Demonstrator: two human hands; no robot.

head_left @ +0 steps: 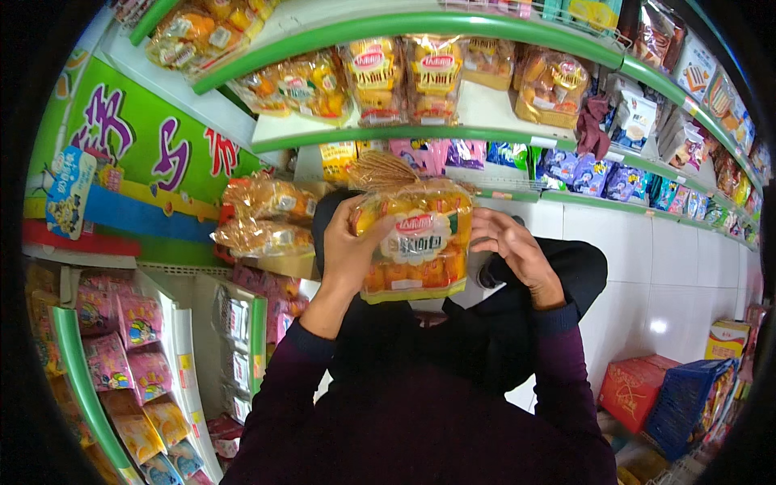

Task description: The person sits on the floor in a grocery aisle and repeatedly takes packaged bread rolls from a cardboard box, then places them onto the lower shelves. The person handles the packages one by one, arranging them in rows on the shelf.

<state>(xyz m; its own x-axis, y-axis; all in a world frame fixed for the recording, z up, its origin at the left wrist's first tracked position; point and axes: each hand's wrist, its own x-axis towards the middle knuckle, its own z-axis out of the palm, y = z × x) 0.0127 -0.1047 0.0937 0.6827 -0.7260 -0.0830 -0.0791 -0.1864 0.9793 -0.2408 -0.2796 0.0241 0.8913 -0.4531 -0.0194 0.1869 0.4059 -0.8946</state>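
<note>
Between the two raised hands, at chest height in front of the store shelves, hangs a clear bag of small golden buns point(416, 242). The left hand point(349, 252) grips it along its left edge, thumb across the front film and fingers wrapped behind, so the bag is carried by this hand alone. The right hand point(509, 246) sits just beside the bag's right edge, fingers loosely curled and half spread, holding nothing; whether a fingertip brushes the film cannot be told.

The bag stands upright, its long axis running top to bottom, with the gathered, tied neck fanning out at the top and the flat base pointing down toward the person's dark sweater. From the left hand the bag lies to the right; from the right hand it lies to the left, close enough that a small inward move would meet it.

Further out, the green-edged shelf point(404, 133) above carries more bags of the same kind of bun point(404, 77), standing side by side. To the left, two similar bags point(263, 214) lie stacked on a lower ledge. Pink snack packets point(121, 339) fill a rack at lower left, and a red carton point(634, 392) and a blue basket point(687, 400) sit on the floor at lower right.
</note>
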